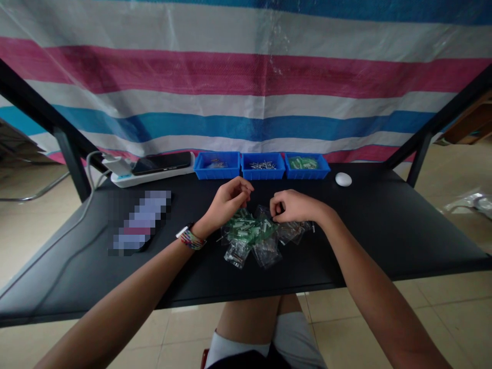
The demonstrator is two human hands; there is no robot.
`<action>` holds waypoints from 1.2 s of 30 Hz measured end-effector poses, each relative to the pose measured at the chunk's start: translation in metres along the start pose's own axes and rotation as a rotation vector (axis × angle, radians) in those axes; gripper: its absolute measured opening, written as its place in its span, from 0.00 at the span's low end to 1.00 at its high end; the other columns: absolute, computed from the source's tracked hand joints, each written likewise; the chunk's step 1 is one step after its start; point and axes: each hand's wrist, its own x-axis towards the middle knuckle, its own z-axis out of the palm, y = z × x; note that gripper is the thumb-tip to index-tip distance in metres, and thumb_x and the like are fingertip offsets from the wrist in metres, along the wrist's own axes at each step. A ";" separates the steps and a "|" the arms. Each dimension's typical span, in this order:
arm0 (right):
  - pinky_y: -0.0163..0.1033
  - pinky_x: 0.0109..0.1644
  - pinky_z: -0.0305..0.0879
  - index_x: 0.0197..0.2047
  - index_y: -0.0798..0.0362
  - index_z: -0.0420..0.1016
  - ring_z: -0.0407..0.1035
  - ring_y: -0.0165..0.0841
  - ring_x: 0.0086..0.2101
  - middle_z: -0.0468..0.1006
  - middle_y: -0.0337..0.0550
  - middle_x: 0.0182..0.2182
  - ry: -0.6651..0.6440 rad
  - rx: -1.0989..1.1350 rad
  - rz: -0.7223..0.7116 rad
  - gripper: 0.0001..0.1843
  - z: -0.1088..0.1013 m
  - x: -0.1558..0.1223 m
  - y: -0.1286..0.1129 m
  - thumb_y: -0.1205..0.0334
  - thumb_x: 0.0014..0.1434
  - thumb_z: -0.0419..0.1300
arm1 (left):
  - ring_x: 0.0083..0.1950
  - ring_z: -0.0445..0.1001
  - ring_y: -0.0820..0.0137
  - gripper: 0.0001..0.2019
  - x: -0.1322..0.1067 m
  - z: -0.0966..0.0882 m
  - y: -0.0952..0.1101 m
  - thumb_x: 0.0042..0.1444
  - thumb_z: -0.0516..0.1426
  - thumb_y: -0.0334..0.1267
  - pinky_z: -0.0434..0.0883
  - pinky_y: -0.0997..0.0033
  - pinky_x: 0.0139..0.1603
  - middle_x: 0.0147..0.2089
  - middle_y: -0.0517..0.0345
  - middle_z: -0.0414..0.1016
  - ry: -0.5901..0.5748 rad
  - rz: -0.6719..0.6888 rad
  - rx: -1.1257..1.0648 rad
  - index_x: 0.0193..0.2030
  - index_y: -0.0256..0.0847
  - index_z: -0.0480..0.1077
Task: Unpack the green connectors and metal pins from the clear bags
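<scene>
My left hand hovers over a heap of small clear plastic bags holding green parts, in the middle of the black table. Its fingers are curled into a pinch; what they hold is too small to make out. My right hand rests just right of it on the same heap, fingers pinched together on something tiny. A beaded bracelet and a watch strap circle my left wrist.
Three blue trays line the table's back edge: left, middle with metal pins, right with green parts. A white mouse-like object lies at the right. A phone rests on a power strip; a blurred item lies left.
</scene>
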 end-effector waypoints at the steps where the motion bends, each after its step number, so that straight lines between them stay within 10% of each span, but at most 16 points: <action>1: 0.38 0.35 0.62 0.29 0.50 0.84 0.72 0.33 0.31 0.78 0.38 0.30 0.005 -0.008 -0.011 0.04 0.000 0.000 0.000 0.69 0.49 0.70 | 0.26 0.72 0.75 0.05 0.000 0.000 -0.001 0.60 0.61 0.34 0.68 0.77 0.27 0.30 0.63 0.73 -0.002 -0.002 0.003 0.43 0.39 0.74; 15: 0.33 0.25 0.61 0.38 0.52 0.73 0.67 0.25 0.24 0.76 0.37 0.33 0.454 0.713 -0.225 0.08 0.008 0.005 -0.027 0.61 0.60 0.68 | 0.29 0.75 0.71 0.14 0.000 -0.003 0.003 0.67 0.58 0.48 0.71 0.72 0.31 0.32 0.59 0.75 -0.095 -0.063 0.019 0.42 0.37 0.75; 36: 0.31 0.22 0.65 0.35 0.52 0.75 0.69 0.26 0.20 0.79 0.39 0.28 0.555 0.727 -0.001 0.22 0.023 0.019 -0.019 0.40 0.67 0.62 | 0.25 0.66 0.76 0.12 0.001 0.001 0.011 0.58 0.68 0.42 0.62 0.75 0.27 0.26 0.65 0.68 0.036 -0.012 -0.066 0.34 0.39 0.72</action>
